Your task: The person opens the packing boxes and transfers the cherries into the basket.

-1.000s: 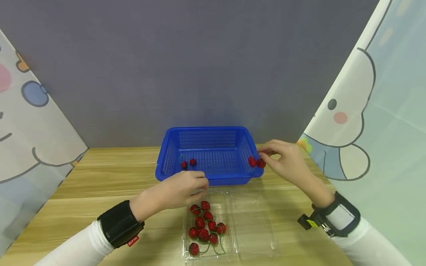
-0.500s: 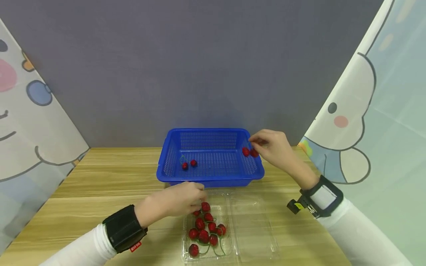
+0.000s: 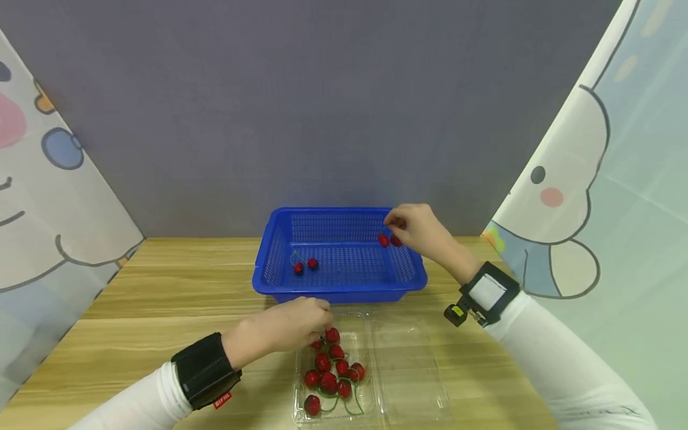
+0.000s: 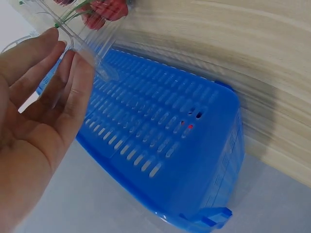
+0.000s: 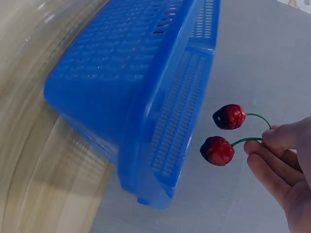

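My right hand (image 3: pixel 416 227) pinches green stems between thumb and fingertips. From them hangs a pair of red cherries (image 5: pixel 218 150), over the right part of the blue plastic basket (image 3: pixel 344 295) in the head view. My left hand (image 3: pixel 298 325) is over the back left of a clear plastic clamshell box (image 3: pixel 378 382), fingers bent downward. Its fingertips are close to a green stem end in the left wrist view; whether they pinch it is unclear. Several red cherries (image 3: pixel 328 382) with green stems lie in the box's left half, one partly hidden by the left hand.
Two cherries (image 3: pixel 298 268) lie in the left part of the basket. The box's lid half (image 3: pixel 408 370) lies spread open to the right. All stand on a wood-grain table (image 3: pixel 188 286), with a grey wall (image 3: pixel 344 107) behind and printed cloth panels at both sides.
My right hand has moved left and farther out, carrying its cherry pair from the basket's right rim to over its inside. My left hand has lowered slightly toward the cherries in the box.
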Tool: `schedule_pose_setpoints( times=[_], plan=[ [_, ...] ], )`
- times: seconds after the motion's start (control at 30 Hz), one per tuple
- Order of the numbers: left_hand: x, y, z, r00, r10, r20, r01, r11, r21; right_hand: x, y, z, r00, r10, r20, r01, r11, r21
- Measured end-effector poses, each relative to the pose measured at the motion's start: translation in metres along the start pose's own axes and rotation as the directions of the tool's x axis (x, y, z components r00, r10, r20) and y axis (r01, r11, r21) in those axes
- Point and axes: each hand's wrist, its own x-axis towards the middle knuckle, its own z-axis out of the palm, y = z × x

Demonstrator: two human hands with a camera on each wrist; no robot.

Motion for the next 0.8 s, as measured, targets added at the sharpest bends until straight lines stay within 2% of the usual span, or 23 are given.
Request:
schedule_pose_setpoints(
  times=[0.17,0.37,0.57,0.8],
  plan=[
    [0.003,0.000,0.000,1.000,0.007,0.010,-0.007,1.000,-0.010,0.021,0.003,0.008,0.997,0.017,0.079,-0.016,1.000,-0.012],
    [0.004,0.005,0.002,0.999,0.012,0.032,-0.012,1.000,-0.014,0.041,0.006,0.018,0.994,0.019,0.112,-0.018,1.000,-0.011],
    [0.003,0.008,0.004,0.999,-0.016,0.050,0.017,1.000,-0.024,0.054,0.007,0.028,0.986,0.025,0.165,-0.020,0.999,-0.031],
    [0.003,0.010,0.004,0.999,-0.013,0.050,0.015,0.999,-0.049,0.060,0.007,0.038,0.967,0.069,0.246,-0.048,0.995,-0.090]
  ],
)
